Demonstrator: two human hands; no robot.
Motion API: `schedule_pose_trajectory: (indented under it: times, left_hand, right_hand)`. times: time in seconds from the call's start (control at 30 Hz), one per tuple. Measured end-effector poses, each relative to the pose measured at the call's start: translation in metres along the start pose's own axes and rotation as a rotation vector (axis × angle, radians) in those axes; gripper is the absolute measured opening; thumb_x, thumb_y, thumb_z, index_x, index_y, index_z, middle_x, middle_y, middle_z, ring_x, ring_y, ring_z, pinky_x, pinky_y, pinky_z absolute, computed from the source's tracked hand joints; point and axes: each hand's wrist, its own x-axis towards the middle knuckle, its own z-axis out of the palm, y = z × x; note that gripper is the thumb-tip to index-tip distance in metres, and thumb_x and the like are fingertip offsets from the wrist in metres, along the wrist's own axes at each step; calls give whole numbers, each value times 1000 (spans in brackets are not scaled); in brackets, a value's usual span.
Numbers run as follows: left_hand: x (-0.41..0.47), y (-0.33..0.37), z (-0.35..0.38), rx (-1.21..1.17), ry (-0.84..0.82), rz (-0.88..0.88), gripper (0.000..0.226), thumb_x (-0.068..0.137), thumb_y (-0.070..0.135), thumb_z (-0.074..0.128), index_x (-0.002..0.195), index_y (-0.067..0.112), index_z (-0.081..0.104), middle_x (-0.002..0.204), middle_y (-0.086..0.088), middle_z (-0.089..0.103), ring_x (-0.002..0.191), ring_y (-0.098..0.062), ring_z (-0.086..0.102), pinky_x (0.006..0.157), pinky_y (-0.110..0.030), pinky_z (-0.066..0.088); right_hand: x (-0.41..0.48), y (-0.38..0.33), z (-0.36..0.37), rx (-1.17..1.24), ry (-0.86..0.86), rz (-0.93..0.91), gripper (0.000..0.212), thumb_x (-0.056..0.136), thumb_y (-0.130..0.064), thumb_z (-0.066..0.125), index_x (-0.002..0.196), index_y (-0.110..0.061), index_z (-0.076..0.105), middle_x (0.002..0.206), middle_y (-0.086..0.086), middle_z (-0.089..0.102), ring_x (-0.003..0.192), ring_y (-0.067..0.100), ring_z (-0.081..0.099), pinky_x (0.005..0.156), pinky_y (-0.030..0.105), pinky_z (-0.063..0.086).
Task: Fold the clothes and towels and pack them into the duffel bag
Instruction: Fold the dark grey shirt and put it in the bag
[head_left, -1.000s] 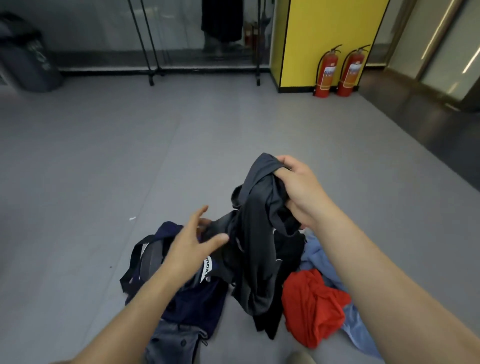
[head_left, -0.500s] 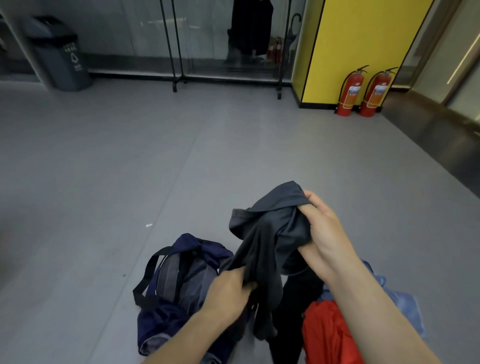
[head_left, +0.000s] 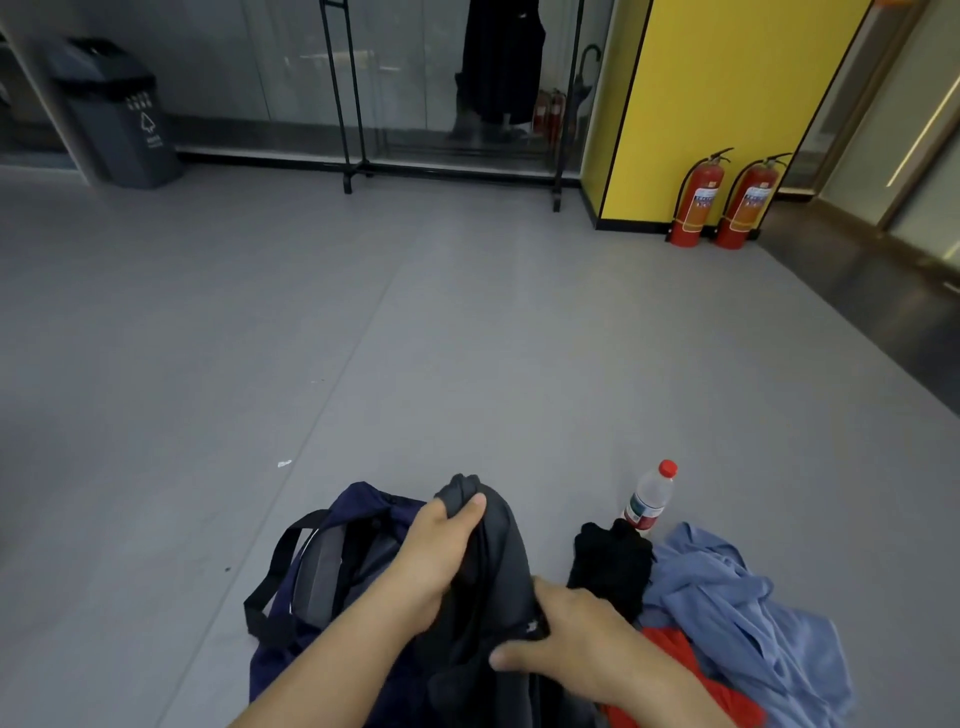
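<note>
A dark grey garment (head_left: 498, 566) is bunched up in front of me, over the navy duffel bag (head_left: 306, 582) that lies open on the grey floor with its black strap to the left. My left hand (head_left: 441, 551) grips the garment's top end. My right hand (head_left: 566, 639) grips its lower part, thumb along the cloth. To the right lie a black garment (head_left: 610, 566), a light blue shirt (head_left: 743, 608) and a red garment (head_left: 680, 660), all crumpled on the floor.
A water bottle with a red cap (head_left: 649, 499) stands behind the black garment. Far back are a grey bin (head_left: 119, 109), a black clothes rack (head_left: 353, 104), a yellow wall (head_left: 727, 93) and two red fire extinguishers (head_left: 722, 202).
My left hand moved up to grip the garment's top end; my right hand dropped to its lower part. The garment has come down over the bag. The view tilted up, showing the bottle.
</note>
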Motion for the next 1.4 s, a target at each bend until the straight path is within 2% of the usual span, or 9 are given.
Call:
schedule_pose_trajectory:
  times: [0.13,0.37,0.47,0.63,0.77,0.93,1.2,1.3,1.4]
  left_hand:
    - [-3,8,-2,-46,23,39,24,98,31,63,116,16,66,111,-5,73,105,-22,69,97,-45,55]
    - [-28,13,-8,721,82,364,53,85,66,60,78,17,43,69,8,50,62,-9,47,62,-30,43]
    - [-43,15,-8,731,26,434,41,79,68,66,96,33,51,85,18,67,80,1,62,74,-29,54]
    - [-45,9,-4,771,28,500,71,84,42,77,136,52,28,103,27,58,93,4,61,82,-21,52]
    - [-38,16,-5,628,135,559,58,90,29,72,133,46,38,87,18,67,81,0,64,76,-27,53]
    - [-41,29,-6,545,188,594,41,92,31,68,118,52,43,77,6,70,74,-12,67,71,-41,56]
    - [-36,36,-23,595,105,607,32,90,43,68,119,48,58,107,23,68,99,1,64,89,-35,55]
    - [-35,41,-32,583,-33,490,61,82,42,78,133,54,47,113,20,64,103,2,63,90,-27,53]
    - [-31,43,-39,584,-27,514,41,81,32,78,116,46,62,100,12,71,97,-8,68,92,-44,54]
  right_hand:
    - [14,-2,4,-84,336,22,4,91,-32,51,88,-29,50,94,-3,66,92,28,64,74,35,49]
    - [29,-10,-24,553,513,-125,8,92,-23,61,93,-28,68,80,-3,72,71,14,65,66,34,53]
    - [29,-19,-41,897,549,-145,11,96,-15,61,95,-18,71,80,2,74,69,14,67,58,28,51]
    - [27,-30,-50,1279,493,-87,17,97,-18,63,112,-9,67,107,21,72,100,39,70,89,54,55]
    - [25,-36,-50,1168,455,-257,37,95,-14,67,130,-18,57,108,5,75,100,22,73,82,37,60]
    - [22,-30,-37,392,286,-362,99,78,-37,82,147,-63,16,142,-28,46,125,-2,51,101,25,46]
    - [30,-31,-34,280,624,-379,23,95,-26,63,117,-35,66,107,-20,70,101,0,63,89,28,51]
    - [31,-32,-38,456,646,-417,20,99,-19,57,107,-32,71,99,-19,72,96,1,66,83,21,50]
    - [33,-32,-39,537,640,-428,20,101,-19,55,107,-29,71,97,-18,73,95,0,66,80,14,48]
